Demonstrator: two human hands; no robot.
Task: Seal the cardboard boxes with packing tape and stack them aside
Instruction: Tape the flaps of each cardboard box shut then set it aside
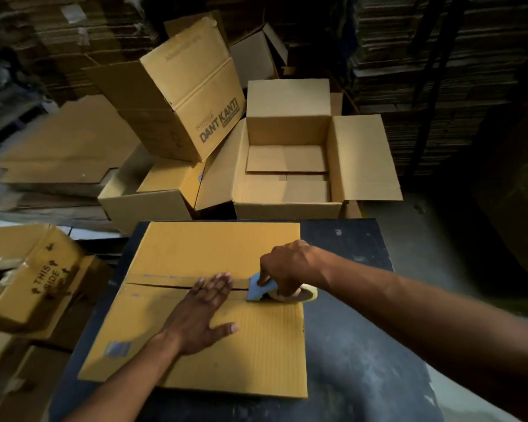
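Note:
A closed cardboard box [214,248] lies on a dark table [357,360], its two top flaps meeting in a seam across the middle. My left hand [206,312] presses flat on the flaps, fingers straight and reaching over the seam. My right hand [290,266] grips a tape dispenser [258,289] with a blue blade guard and a roll of tape [304,295], set on the seam at the box's right edge. A strip of tape runs along the seam to the left.
Beyond the table an open box [288,166] stands with its flaps spread. A printed box [189,95] leans tilted on others to its left. Flattened cartons [64,147] lie at left, a "THIS SIDE" box [34,278] at near left. Stacked cardboard lines the back.

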